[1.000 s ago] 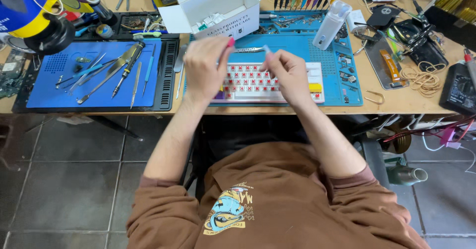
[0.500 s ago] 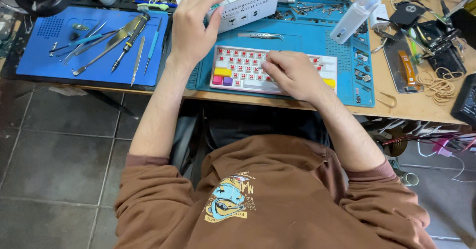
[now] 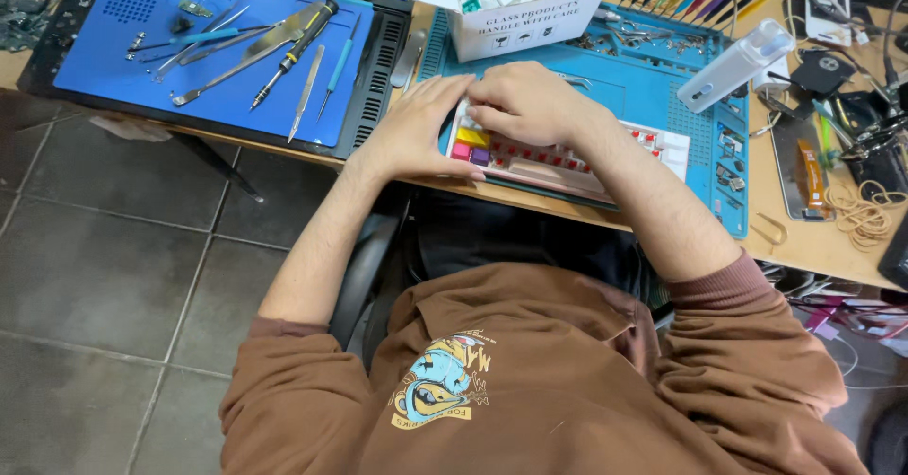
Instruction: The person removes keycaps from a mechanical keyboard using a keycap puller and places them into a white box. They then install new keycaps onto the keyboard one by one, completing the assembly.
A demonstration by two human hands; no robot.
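The person has pulled the left hand (image 3: 416,130) back from the white cardboard box (image 3: 515,11) at the top of the frame, where it was reaching half a second ago, and both hands now meet at the left end of the small keyboard (image 3: 567,158) in the middle of the picture. That looks like a little part was fetched from the box and is now being put on the keyboard, though no part can be seen. The left hand lies flat with its fingers spread, touching the keyboard's left edge, and holds nothing that shows. The right hand (image 3: 525,106) is curled over the top left corner of the keyboard; its grip is bent tight, but the fingers hide whether anything is in it, so that cannot be told. The keyboard lies on a teal mat (image 3: 700,139) on the wooden worktop (image 3: 823,243), near the front edge. It has yellow, pink and purple keys at its left end and rows of bare red switches farther right. At the upper left of the frame a blue mat (image 3: 123,49) carries screwdrivers, tweezers and thin picks, well apart from the hands. A white spray bottle (image 3: 733,63) lies at the upper right, and a loop of rubber bands (image 3: 865,215) sits at the right edge. The box stands just behind the hands, so there is little room there.
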